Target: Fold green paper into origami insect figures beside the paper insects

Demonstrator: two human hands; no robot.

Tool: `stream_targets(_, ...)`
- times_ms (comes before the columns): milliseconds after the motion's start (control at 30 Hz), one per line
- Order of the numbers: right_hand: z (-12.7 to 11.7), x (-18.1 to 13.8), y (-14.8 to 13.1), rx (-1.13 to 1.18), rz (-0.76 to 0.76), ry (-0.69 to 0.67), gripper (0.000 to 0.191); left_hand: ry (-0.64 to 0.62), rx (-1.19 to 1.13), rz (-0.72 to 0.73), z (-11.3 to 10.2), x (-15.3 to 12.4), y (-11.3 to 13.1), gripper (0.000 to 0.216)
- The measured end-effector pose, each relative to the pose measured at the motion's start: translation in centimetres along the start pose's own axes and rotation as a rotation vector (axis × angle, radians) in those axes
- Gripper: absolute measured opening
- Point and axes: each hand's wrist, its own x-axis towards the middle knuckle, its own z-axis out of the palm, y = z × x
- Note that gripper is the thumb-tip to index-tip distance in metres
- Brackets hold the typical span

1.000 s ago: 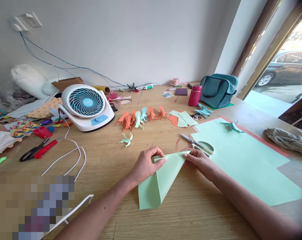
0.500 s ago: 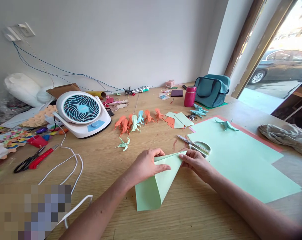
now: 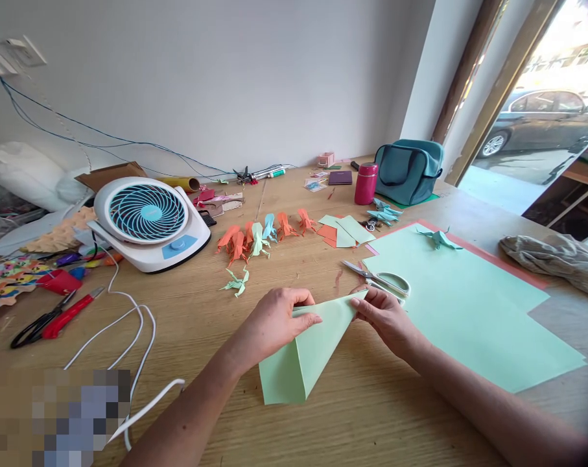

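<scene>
A light green sheet of paper (image 3: 306,353) lies half folded on the wooden table (image 3: 216,311), its loose fold bulging at the near end. My left hand (image 3: 277,321) pinches the paper's upper edge near the middle, fingers closed on it. My right hand (image 3: 386,318) pinches the far right corner of the same sheet. Both forearms reach in from the bottom of the view.
Scissors (image 3: 378,280) lie just behind my right hand on a large green sheet (image 3: 469,305). A row of orange, blue and green folded paper figures (image 3: 259,237) stands mid-table. A white fan (image 3: 148,220), white cable (image 3: 128,337), red-handled cutters (image 3: 50,318), teal bag (image 3: 408,172), red flask (image 3: 365,183).
My hands have stayed on the folded sheet and barely shifted along its upper edge. The camera has turned slightly, so everything sits a little further left.
</scene>
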Motion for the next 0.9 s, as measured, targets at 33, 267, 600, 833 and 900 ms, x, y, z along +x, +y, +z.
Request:
stream_targets(33, 0.0, 0.0, 0.0, 0.003, -0.006, -0.004, 0.02, 0.007, 0.002, 0.0, 0.0, 0.0, 0.0, 0.016)
stream_targets(267, 0.2, -0.2, -0.4, 0.011, 0.011, -0.052, 0.022, 0.055, 0.03, 0.032, 0.0, -0.6, 0.6, 0.016)
stream_targets(600, 0.7, -0.4, -0.9, -0.029, 0.033, -0.076, 0.023, 0.08, 0.085, 0.024, -0.2, -1.0, 1.1, 0.015)
stream_targets(833, 0.0, -0.4, -0.3, -0.073, -0.01, -0.083, 0.034, 0.086, 0.105, 0.018, -0.5, -1.2, 1.2, 0.016)
stream_targets(900, -0.1, -0.4, -0.2, -0.097, -0.016, -0.079, 0.036, 0.086, 0.112, 0.014, -0.6, -1.3, 1.2, 0.016)
